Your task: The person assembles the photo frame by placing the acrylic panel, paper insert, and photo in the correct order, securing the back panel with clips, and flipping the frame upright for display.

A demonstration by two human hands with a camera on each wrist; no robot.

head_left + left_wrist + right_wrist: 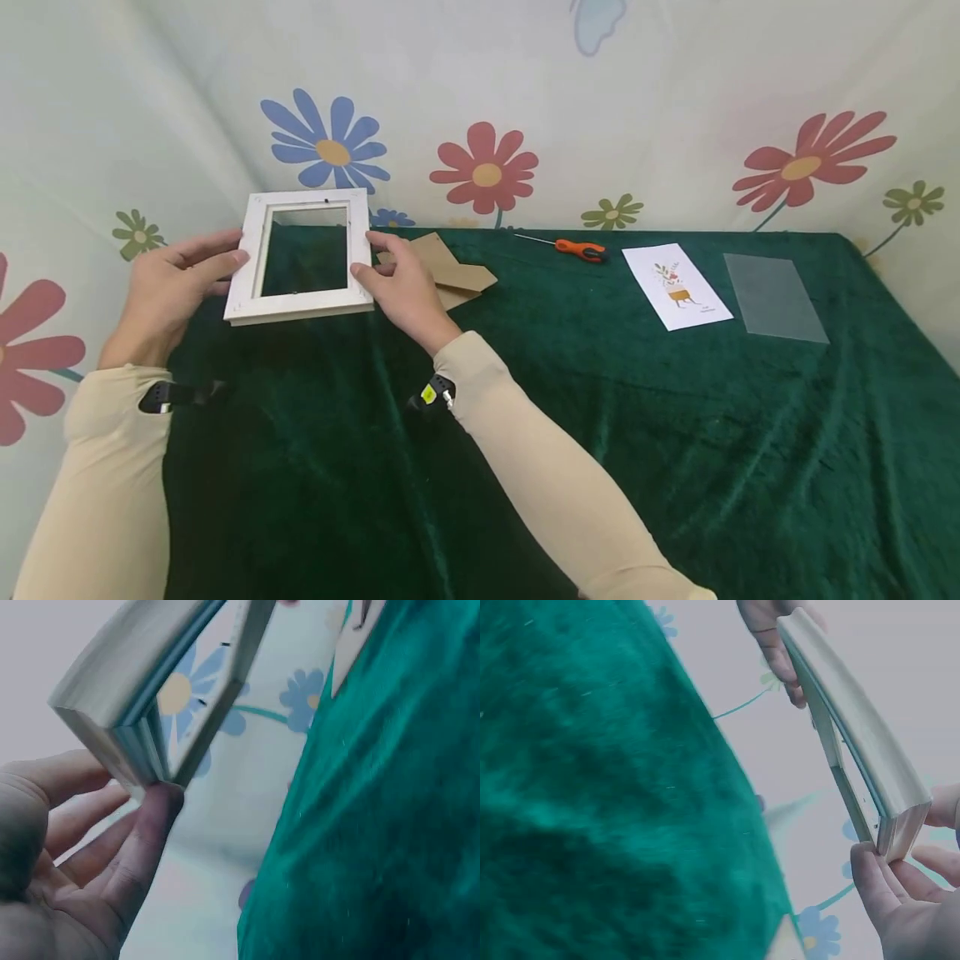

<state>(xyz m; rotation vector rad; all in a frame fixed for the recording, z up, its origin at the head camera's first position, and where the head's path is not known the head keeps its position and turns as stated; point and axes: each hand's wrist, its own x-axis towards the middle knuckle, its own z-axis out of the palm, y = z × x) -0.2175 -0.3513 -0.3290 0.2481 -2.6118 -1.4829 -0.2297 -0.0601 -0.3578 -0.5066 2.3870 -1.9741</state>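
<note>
A white picture frame [296, 307] is held up between both hands at the left of the head view. Its middle is an open window through which the green cloth shows. My left hand [171, 279] pinches the left side, thumb on the near face and fingers behind. On the opposite side my right hand [405, 287] grips the edge between thumb and fingers. The left wrist view shows the frame [112, 667] edge-on with the left thumb [154, 825] on it. From the right wrist, the frame [862, 724] is tilted, its lower corner between the right fingers.
Brown cardboard pieces [450, 271] lie just behind the right hand. An orange-handled screwdriver [577, 248], a printed card [667, 312] and a clear sheet [776, 296] lie farther right on the green cloth [600, 492]. A flower-patterned curtain [540, 75] hangs behind.
</note>
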